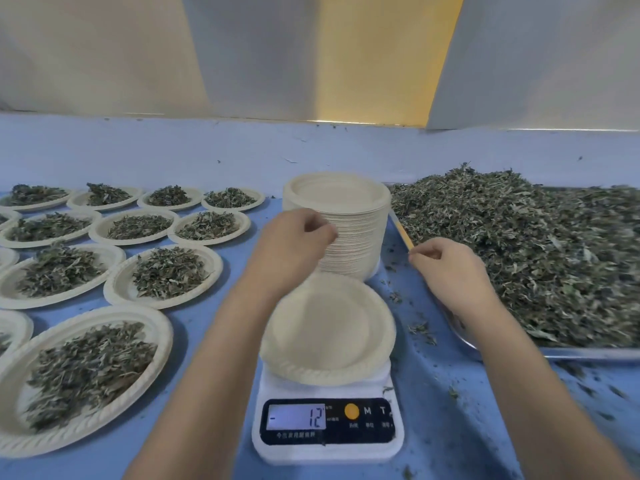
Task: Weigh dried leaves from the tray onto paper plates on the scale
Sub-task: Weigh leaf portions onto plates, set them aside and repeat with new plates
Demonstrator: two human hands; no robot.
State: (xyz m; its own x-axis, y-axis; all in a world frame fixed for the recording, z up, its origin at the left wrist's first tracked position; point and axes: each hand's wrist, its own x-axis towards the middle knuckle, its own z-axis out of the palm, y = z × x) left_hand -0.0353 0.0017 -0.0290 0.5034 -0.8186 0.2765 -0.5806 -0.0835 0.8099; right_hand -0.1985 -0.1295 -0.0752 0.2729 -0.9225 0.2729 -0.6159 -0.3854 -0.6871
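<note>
Now the scale (327, 448) stands in the lower middle of the view on a blue cloth (187, 327). Its long axis runs from the person away toward the wall, and its display (296, 417) is at the end that points to the person. The display shows a minus sign and 12. One empty paper plate (329, 327) lies on the scale with the hollow side up, and its rim hangs over the platform on the left and right sides. Just behind it stands a tall stack of paper plates (349, 237), also hollow side up. The left hand (294, 240) is above the far rim of the empty plate and in front of the stack. Its fingers are curled in with the knuckles up, and it cannot be told if they grip something, because this part is blurred. The right hand (450, 268) is over the left edge of the tray (588, 353). Its thumb tip and forefinger tip are pressed together and point to the left, but whether a leaf is between them cannot be told. The tray lies to the right of the scale, its rounded near corner toward the scale, and the frame cuts its right part. A thick heap of dried leaves (519, 244) covers it. On the left side many filled plates (117, 289) lie in rows, each with a small heap of leaves. Some loose leaf crumbs (420, 329) lie on the cloth between scale and tray.
</note>
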